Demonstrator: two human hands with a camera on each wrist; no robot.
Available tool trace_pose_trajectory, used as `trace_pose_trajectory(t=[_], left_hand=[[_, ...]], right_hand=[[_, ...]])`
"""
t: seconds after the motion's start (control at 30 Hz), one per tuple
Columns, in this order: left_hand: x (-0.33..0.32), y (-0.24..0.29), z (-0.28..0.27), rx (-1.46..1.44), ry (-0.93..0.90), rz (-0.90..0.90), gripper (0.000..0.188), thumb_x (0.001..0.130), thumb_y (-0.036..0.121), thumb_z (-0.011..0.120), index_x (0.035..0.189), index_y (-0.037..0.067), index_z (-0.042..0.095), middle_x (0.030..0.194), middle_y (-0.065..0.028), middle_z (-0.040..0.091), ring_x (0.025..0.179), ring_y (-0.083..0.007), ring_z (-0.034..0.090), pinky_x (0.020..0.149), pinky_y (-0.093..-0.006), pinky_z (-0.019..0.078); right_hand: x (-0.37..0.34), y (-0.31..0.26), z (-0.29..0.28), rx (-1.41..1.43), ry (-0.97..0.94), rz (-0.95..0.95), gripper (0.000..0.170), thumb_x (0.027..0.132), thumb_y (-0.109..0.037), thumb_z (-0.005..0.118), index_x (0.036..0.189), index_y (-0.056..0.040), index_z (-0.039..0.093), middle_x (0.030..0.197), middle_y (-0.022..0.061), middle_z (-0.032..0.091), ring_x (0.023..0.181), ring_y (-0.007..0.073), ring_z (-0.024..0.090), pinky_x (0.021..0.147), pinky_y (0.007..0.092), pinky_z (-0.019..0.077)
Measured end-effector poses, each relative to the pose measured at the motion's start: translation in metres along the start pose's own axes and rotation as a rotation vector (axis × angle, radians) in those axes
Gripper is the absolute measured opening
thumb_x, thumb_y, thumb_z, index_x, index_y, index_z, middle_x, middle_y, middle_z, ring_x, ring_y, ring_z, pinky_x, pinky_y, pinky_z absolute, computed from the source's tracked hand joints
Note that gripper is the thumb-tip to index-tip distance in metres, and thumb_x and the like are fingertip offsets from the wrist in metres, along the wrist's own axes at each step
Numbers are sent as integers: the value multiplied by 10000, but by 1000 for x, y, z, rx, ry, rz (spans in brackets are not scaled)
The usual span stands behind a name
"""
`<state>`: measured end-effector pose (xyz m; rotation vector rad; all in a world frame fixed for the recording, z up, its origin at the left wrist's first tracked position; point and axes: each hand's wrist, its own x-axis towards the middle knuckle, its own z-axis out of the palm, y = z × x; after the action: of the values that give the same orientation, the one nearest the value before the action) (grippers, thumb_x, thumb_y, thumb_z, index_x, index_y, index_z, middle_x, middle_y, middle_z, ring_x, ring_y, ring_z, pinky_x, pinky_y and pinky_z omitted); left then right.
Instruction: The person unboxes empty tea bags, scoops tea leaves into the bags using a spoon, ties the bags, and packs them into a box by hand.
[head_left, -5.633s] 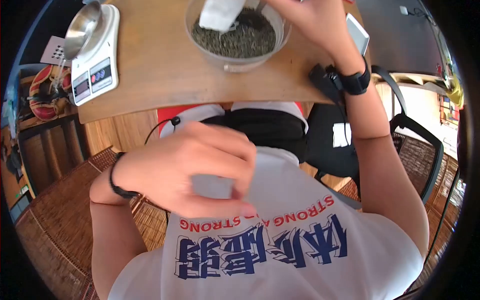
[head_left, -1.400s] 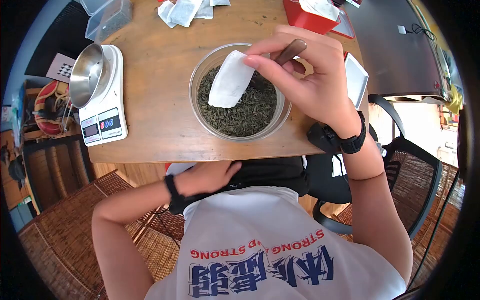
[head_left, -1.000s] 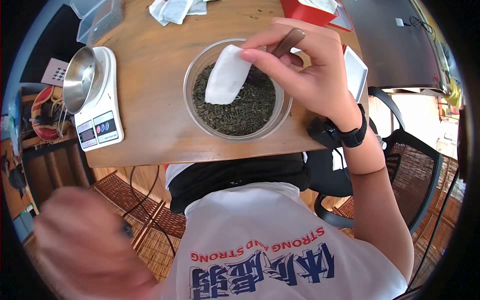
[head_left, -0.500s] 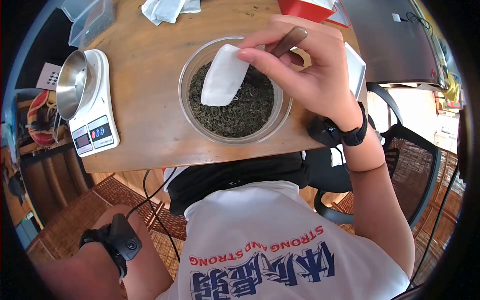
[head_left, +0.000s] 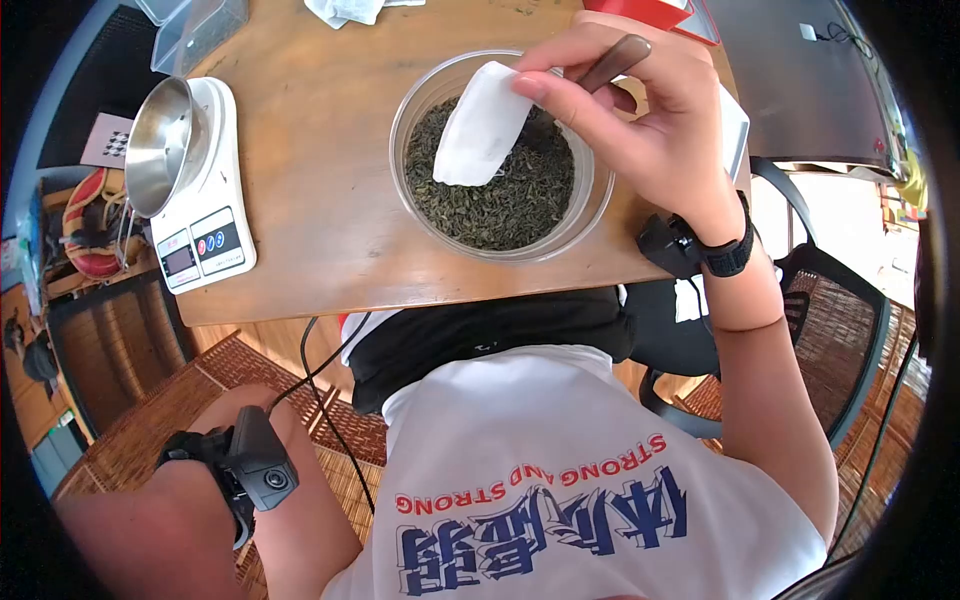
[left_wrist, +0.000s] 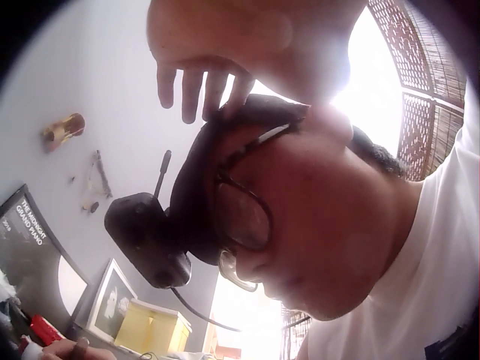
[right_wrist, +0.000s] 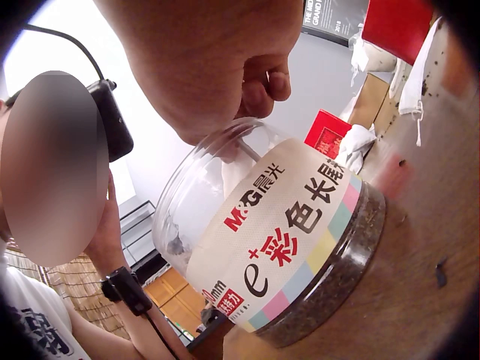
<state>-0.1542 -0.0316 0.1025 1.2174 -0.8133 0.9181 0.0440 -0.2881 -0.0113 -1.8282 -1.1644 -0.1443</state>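
Note:
Over a round clear tub (head_left: 402, 190) of dark dried leaves (head_left: 500, 215), the right hand (head_left: 650, 125) pinches a white pouch (head_left: 482, 125) between thumb and index finger. A spoon with a brown handle (head_left: 615, 63) is held in the same hand, its lower end hidden. From the side, the right wrist view shows the tub's printed label (right_wrist: 274, 232) below the curled right hand (right_wrist: 217, 67). In the left wrist view the left hand (left_wrist: 247, 45) is raised beside the person's head, fingers extended; whether it touches the head is unclear.
A metal bowl (head_left: 160, 148) sits on a white scale (head_left: 215, 225) at the table's left. Clear boxes (head_left: 200, 30), white pouches (head_left: 345, 10) and a red box (head_left: 645, 12) stand farther back. A cable (head_left: 330, 420) hangs beside the lap.
The left hand has left the waist, swung out to the left and risen to the head. The right hand keeps the pouch and spoon over the tub. The head view has shifted slightly.

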Motion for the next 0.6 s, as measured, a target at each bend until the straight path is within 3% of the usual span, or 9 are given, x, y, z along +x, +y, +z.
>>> trace_pose_trajectory(t=[0.17, 0.37, 0.6], left_hand=[[13, -35, 27, 11, -46, -32, 644, 946, 683, 544, 1318, 170, 657, 1541, -142, 524, 1387, -384, 503, 1151, -600, 363], [9, -1, -6, -8, -59, -36, 643, 947, 683, 544, 1316, 169, 659, 1541, -141, 525, 1388, -380, 503, 1152, -599, 363], [15, -17, 13, -30, -100, -52, 642, 947, 682, 544, 1314, 168, 661, 1541, -139, 525, 1389, -376, 503, 1153, -599, 362]], right_hand=[[2, -2, 2, 9, 33, -14, 80, 862, -32, 801, 929, -2, 772, 705, 43, 654, 525, 97, 476, 488, 251, 335], [1, -7, 0, 45, 30, 53, 70, 868, -28, 793, 931, -7, 772, 712, 40, 660, 524, 105, 483, 486, 255, 338], [-1, 0, 2, 41, 31, 8, 60, 876, -27, 789, 922, 3, 766, 734, 45, 678, 542, 85, 504, 489, 238, 354]])
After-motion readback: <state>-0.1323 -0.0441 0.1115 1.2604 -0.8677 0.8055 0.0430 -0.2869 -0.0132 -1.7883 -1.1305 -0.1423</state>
